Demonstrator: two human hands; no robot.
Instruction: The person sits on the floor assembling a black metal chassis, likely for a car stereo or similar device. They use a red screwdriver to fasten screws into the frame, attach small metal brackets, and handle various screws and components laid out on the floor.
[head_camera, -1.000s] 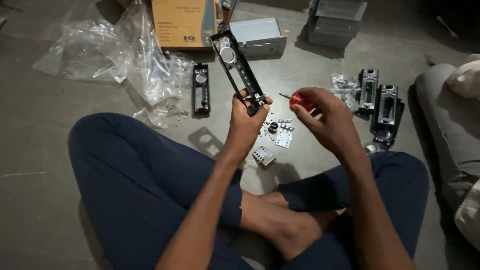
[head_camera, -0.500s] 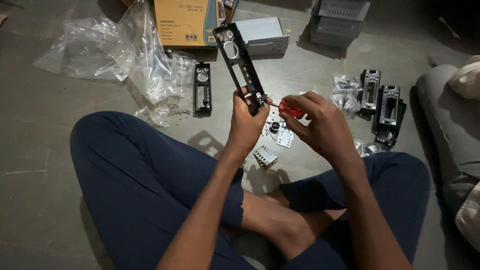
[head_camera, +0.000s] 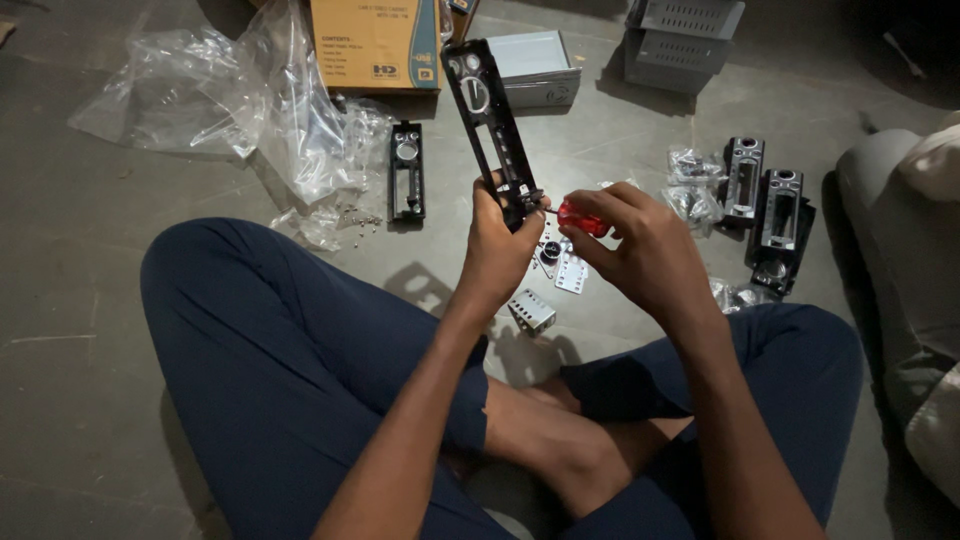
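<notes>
My left hand (head_camera: 495, 245) grips the lower end of a long black faceplate panel (head_camera: 487, 118), held upright and tilted away from me. My right hand (head_camera: 640, 245) is closed around a red-handled screwdriver (head_camera: 580, 216). Its tip points left and meets the panel's lower end, just above my left thumb. Below the hands, small metal brackets (head_camera: 533, 311) and a small white plate (head_camera: 570, 270) lie on the floor. I sit cross-legged in dark blue trousers.
Another black faceplate (head_camera: 405, 172) lies on the floor ahead, beside crumpled clear plastic bags (head_camera: 260, 110). A cardboard box (head_camera: 375, 42) and grey metal casings (head_camera: 690, 30) stand at the back. Several more faceplates (head_camera: 765, 205) lie at the right, near a grey cushion (head_camera: 900, 240).
My right hand has brought the screwdriver leftward until its tip reaches the panel's lower end. My left hand has kept hold of the panel, which sits slightly higher in view.
</notes>
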